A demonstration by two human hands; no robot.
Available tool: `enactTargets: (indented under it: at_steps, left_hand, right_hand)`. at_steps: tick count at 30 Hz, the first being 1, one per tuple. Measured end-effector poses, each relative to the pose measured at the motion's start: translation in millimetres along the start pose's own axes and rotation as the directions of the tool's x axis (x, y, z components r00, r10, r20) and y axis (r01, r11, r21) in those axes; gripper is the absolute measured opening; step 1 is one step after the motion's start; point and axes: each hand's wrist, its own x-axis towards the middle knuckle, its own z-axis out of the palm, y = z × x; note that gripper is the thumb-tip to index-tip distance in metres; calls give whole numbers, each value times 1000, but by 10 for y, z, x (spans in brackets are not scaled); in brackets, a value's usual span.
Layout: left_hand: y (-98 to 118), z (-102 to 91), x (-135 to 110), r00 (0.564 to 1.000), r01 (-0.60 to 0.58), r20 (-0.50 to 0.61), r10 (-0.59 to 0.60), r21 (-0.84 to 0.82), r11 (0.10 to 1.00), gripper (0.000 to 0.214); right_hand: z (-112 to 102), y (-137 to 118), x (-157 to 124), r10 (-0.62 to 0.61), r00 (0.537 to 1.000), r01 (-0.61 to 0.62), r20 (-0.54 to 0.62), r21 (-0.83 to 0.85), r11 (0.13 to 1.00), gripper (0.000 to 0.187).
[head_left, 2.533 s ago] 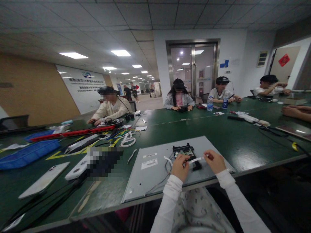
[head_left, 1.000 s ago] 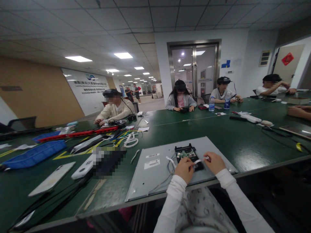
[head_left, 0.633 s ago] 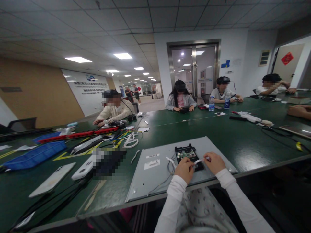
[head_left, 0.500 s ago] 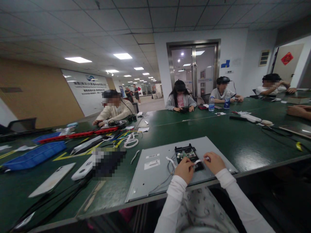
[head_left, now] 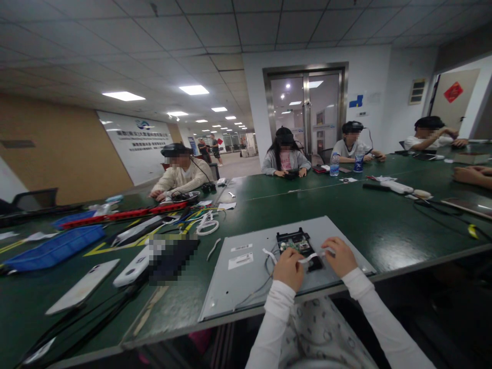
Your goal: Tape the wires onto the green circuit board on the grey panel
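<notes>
A grey metal panel (head_left: 246, 282) lies flat on the table in front of me. Mounted on it is a black plastic frame with a green circuit board (head_left: 294, 246). A short white flat ribbon cable (head_left: 308, 258) stretches between my hands over the frame's lower part. My left hand (head_left: 289, 269) is closed on the cable's left end. My right hand (head_left: 340, 256) has its fingers bent in a pinch at the right end; the exact contact is too small to see. Beside my left hand, a thin grey wire (head_left: 255, 292) and another white strip (head_left: 270, 254) lie on the panel.
Left of the panel are a white phone (head_left: 83, 286), a white handheld device (head_left: 134, 266), a blue tray (head_left: 57, 248) and a coiled white cable (head_left: 207, 224). Bottles (head_left: 334, 165) stand across the green table (head_left: 261, 205). Several people sit around it.
My left hand has shifted slightly left and down, and more of the white ribbon cable shows between my hands. My right hand has tilted a little, its fingers slightly higher. The panel is still.
</notes>
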Motion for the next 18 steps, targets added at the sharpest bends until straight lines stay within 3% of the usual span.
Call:
enactTargets:
  at_steps: [6,10,18]
  left_hand:
    - [40,-59,15,996,-88,-21,87,-45,995,38]
    - [28,-47,23,997,-73,13,74,-62,995,41]
    - [30,-45,18,999,-28,35,28,-15,1000,39]
  right_hand:
    - [-69,-59,-19,-11,1000,15,-26,147,989,32]
    - [-71,-72,-25,0,1000,2,-13,209,978,34]
    - [-26,-27,2,40,998,-48,57,141,989,32]
